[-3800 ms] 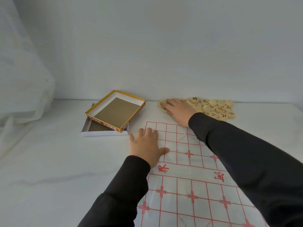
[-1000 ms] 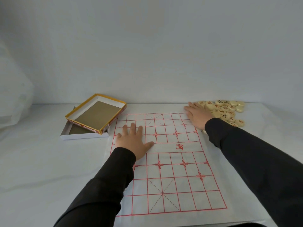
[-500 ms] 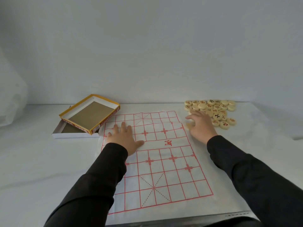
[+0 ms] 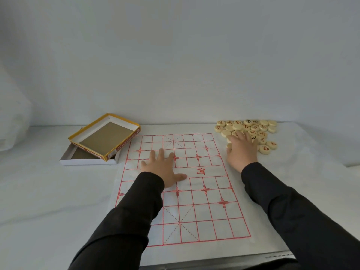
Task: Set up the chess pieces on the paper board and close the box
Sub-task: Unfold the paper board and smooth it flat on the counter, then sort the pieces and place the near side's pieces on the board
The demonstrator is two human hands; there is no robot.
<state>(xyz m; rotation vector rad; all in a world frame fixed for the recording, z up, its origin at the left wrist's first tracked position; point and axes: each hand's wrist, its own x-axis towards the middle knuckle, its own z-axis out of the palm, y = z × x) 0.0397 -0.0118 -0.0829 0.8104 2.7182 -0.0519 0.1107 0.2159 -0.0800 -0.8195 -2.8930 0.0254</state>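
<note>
A white paper board (image 4: pixel 194 221) with a red grid lies flat in the middle of the table. My left hand (image 4: pixel 163 168) presses flat on its left half, fingers spread. A pile of round cream chess pieces (image 4: pixel 251 129) with red and black characters sits past the board's far right corner. My right hand (image 4: pixel 241 151) lies on the pile's near left edge and hides a few pieces; I cannot tell whether it holds one. The box tray (image 4: pixel 85 160) rests at the far left, and the yellow-rimmed lid (image 4: pixel 105 137) leans across it, inside up.
A grey wall stands close behind the table. White cloth (image 4: pixel 11 129) bunches at the far left. The table's metal front edge (image 4: pixel 214 264) runs just below the board. The white tabletop (image 4: pixel 48 201) left of the board holds nothing.
The right hand slid from the board's far edge onto the near left side of the pile. The left hand stayed flat on the board. The view pulled back, showing the whole board.
</note>
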